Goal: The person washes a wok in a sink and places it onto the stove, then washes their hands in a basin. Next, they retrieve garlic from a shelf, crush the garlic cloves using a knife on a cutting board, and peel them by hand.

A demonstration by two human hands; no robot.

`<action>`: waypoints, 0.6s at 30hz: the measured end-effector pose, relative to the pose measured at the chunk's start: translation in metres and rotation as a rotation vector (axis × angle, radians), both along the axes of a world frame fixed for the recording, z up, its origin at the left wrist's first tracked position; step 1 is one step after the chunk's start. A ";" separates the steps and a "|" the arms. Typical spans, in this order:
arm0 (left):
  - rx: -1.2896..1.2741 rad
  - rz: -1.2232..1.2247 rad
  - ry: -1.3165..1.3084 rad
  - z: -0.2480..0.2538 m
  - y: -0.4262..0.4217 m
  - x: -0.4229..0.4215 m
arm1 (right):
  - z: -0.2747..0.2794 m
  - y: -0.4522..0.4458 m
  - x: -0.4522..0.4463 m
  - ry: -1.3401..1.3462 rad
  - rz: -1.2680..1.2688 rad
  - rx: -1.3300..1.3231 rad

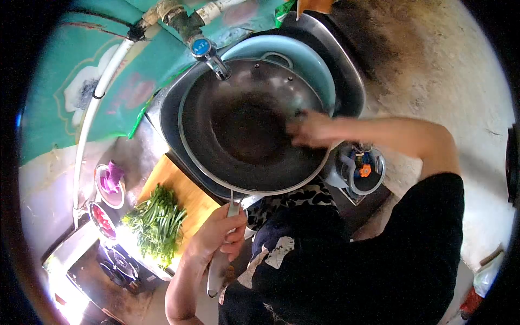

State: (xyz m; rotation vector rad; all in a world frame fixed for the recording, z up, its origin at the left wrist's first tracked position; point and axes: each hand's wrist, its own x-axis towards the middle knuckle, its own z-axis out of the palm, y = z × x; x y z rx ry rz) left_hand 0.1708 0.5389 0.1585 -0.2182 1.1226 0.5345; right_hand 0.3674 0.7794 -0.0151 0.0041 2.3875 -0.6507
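Note:
A wide dark wok [227, 162] with a metal rim is held over the sink, tilted so its inside faces me. My left hand [225, 230] is wrapped round its long handle [218, 271], below the rim. Over the right side of the wok's inside is my right hand [314, 131], blurred by motion, its fingers curled in. A small dark patch shows by those fingers, but what they hold I cannot make out. Above the wok, the tap [216, 66] reaches over the rim. Behind the wok is a light blue basin [309, 57], partly hidden.
The steel sink [355, 81] surrounds the basin. On the left, chopped greens [157, 225] lie on a wooden board [165, 176], beside bowls with purple [112, 177] and red pieces [101, 216]. A white pipe [100, 92] runs along the wall. A round container [368, 181] stands to the right.

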 end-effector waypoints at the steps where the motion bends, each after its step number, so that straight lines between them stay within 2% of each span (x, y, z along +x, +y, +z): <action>1: 0.005 0.007 -0.017 -0.001 0.000 0.000 | -0.016 0.016 -0.013 0.130 0.010 0.087; 3: 0.002 0.003 -0.014 0.001 0.002 -0.003 | -0.034 0.023 -0.068 0.232 -0.017 0.126; 4: 0.001 -0.001 -0.017 0.003 0.003 -0.003 | -0.045 0.021 -0.088 0.407 0.054 0.211; 6: 0.002 0.003 -0.012 0.003 0.001 -0.002 | -0.033 0.001 -0.107 0.378 -0.108 0.058; 7: 0.010 0.004 -0.007 0.003 0.002 -0.002 | -0.028 0.001 -0.095 0.377 -0.111 0.067; 9: 0.006 0.006 0.009 0.005 0.003 -0.001 | -0.021 0.013 -0.053 0.121 -0.129 -0.021; 10: -0.013 0.006 0.023 0.005 0.002 -0.001 | -0.021 0.018 -0.036 0.115 -0.126 -0.019; 12: 0.011 0.023 0.000 0.001 0.000 -0.001 | -0.023 0.026 -0.016 0.335 0.130 0.247; 13: 0.031 0.022 -0.014 0.001 0.000 -0.003 | -0.038 0.022 -0.038 0.217 0.057 0.217; 14: 0.026 0.027 -0.009 0.001 0.000 -0.004 | -0.045 0.019 -0.067 0.223 0.061 0.213; 16: 0.029 0.004 -0.018 0.002 0.001 -0.005 | -0.054 0.016 -0.107 0.531 0.118 0.349; 17: 0.024 -0.004 -0.021 0.003 0.000 -0.004 | -0.049 0.014 -0.099 0.528 0.109 0.347; 18: 0.015 -0.003 -0.015 0.002 -0.003 -0.004 | -0.039 0.012 -0.084 0.335 0.034 0.216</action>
